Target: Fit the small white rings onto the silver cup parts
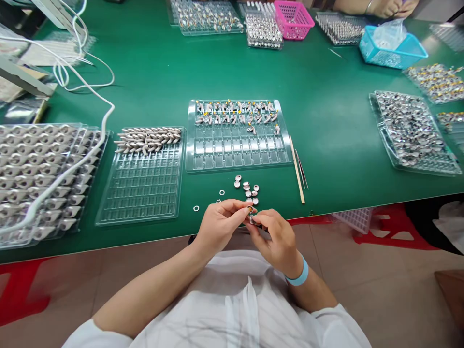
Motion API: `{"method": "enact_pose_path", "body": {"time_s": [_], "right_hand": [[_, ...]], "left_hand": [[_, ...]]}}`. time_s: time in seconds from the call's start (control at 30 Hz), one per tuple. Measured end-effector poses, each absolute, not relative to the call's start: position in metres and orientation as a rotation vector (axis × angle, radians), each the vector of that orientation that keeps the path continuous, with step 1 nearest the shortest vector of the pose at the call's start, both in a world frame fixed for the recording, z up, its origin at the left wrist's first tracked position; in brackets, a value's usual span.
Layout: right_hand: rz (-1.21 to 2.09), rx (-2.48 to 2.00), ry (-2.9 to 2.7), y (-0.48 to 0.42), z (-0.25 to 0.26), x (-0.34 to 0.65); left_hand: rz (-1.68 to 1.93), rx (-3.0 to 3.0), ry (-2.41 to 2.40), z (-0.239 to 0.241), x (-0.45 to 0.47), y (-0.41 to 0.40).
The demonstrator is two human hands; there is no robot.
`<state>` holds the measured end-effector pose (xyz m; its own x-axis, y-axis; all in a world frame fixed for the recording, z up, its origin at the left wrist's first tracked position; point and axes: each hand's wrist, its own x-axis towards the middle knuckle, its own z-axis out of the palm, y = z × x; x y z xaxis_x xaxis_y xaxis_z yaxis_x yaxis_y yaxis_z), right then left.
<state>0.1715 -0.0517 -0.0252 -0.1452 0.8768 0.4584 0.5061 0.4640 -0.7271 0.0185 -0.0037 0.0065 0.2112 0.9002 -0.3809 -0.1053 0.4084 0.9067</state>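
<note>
At the table's front edge, my left hand pinches a small silvery part with an orange-yellow spot between thumb and fingertips. My right hand, with a light blue band at the wrist, grips the lower end of the same piece, where a round metallic bit shows. Just beyond my fingers lies a loose group of small round metal caps. Several thin white rings are scattered left of them. Behind is a clear tray whose back rows hold silvery parts with yellow tips.
Left stand a tray of grey curved pieces, larger trays of shells and a white cable. A wooden stick and tweezers lie right. Farther off are filled trays, pink and blue baskets, and another person's hands.
</note>
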Motion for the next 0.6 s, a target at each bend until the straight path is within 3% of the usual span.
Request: {"method": "enact_pose_path", "body": {"time_s": [0.37,0.6], "right_hand": [[1.320,-1.261,-1.040,-0.047,-0.020,0.176],[1.246,-1.288,-1.076,-0.045,-0.017,0.172]], "left_hand": [[0.776,1.062,1.178,-0.002,0.019,-0.007],[0.731,1.179,1.125,-0.005,0.018,-0.009]]}}
